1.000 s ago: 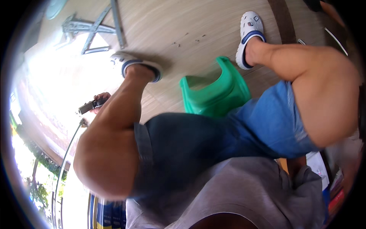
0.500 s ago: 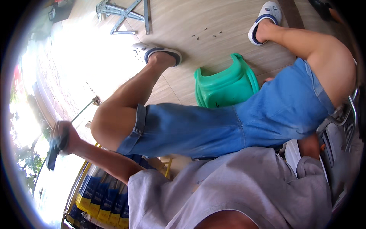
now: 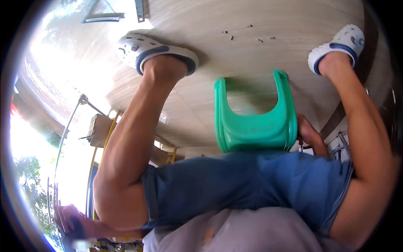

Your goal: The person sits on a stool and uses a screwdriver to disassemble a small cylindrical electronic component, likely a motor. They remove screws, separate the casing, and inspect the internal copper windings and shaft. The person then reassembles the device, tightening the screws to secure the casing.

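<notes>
I look down past my grey shirt and blue denim shorts at my bare legs and white clogs (image 3: 157,50) on a pale wood-look floor (image 3: 252,46). A green plastic stool (image 3: 254,126) sits between my legs, just under the shorts. My right hand (image 3: 308,134) grips the stool's right edge, its fingers partly hidden behind the rim. At the lower left edge, my left hand (image 3: 67,222) is closed around a dark handle-like object (image 3: 77,229), blurred and only partly visible.
A grey metal frame (image 3: 105,17) stands on the floor at top left. A thin metal pole (image 3: 67,130), a wooden block (image 3: 98,130) and yellow bars (image 3: 110,126) lie to the left. Small scraps (image 3: 247,33) dot the floor. Bright daylight and foliage fill the left rim.
The view has swung so that both legs now straddle the stool. My left hand with the dark object has dropped to the lower left edge. My right hand now shows on the stool.
</notes>
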`<state>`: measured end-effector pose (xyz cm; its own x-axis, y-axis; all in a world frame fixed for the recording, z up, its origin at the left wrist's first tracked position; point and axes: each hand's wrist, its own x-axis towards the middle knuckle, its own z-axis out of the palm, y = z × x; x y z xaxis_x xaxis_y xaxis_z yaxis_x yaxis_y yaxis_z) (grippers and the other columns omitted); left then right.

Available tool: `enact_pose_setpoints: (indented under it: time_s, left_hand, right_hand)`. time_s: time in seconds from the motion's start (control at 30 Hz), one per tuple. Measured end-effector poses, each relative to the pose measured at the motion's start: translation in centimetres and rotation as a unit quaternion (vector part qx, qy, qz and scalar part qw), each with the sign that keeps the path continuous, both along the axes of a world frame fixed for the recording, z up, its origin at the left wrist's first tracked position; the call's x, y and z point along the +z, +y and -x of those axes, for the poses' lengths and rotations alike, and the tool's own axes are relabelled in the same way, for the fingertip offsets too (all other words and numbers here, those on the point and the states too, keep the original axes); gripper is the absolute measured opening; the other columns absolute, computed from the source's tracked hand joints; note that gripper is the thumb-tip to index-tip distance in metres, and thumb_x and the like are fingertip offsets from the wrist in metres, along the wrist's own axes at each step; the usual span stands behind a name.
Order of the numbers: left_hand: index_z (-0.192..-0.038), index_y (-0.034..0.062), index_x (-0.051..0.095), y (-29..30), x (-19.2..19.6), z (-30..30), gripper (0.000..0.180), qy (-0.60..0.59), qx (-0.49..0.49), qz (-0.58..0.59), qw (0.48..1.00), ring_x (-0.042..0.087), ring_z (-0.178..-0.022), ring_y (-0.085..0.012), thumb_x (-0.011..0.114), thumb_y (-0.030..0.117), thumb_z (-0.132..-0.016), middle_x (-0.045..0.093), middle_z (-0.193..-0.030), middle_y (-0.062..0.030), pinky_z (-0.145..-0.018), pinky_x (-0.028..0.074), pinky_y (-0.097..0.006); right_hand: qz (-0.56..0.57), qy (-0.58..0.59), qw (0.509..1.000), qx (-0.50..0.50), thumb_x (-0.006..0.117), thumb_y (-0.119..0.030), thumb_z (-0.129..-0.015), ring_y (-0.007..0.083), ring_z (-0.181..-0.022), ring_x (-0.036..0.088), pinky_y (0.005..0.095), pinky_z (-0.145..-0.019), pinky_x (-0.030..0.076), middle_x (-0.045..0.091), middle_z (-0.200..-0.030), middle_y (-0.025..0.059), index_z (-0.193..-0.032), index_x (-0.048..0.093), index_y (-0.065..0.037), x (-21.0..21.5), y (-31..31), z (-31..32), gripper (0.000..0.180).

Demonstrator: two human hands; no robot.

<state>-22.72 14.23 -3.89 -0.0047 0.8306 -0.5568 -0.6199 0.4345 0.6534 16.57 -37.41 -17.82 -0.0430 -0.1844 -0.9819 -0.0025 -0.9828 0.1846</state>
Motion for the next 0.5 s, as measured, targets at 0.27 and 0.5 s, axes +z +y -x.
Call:
enact_pose_setpoints:
  time_s: [0.27, 0.5]
  left_hand:
    - [-0.073, 0.0116, 0.056, 1.0, -12.0, -2.5, 0.027, 0.073, -0.047, 0.110, 0.990, 0.052, -0.055, -0.0127, 0.057, 0.032, -0.091, 0.052, -0.066, -0.0001, -0.052, 0.041, -0.027]
    - [-0.073, 0.0119, 0.056, -0.4, -19.1, -3.9, 0.027, 0.088, -0.083, 0.177, 0.977, 0.052, -0.057, -0.0127, 0.057, 0.032, -0.090, 0.052, -0.066, 0.0002, -0.054, 0.042, -0.028]
  right_hand:
    - [0.069, 0.058, 0.994, -0.059, 0.046, -0.033, -0.102, 0.0125, -0.049, 0.049, 0.0282, -0.045, 0.040, 0.052, -0.061, 0.0035, -0.110, 0.064, -0.006, -2.6, 6.0, -1.3, 0.033]
    - [0.110, 0.061, 0.990, -0.064, 0.037, -0.034, -0.106, 0.0072, -0.040, 0.041, 0.0249, -0.036, 0.032, 0.048, -0.057, 0.0001, -0.111, 0.063, -0.005, -1.9, 6.6, -1.9, 0.039]
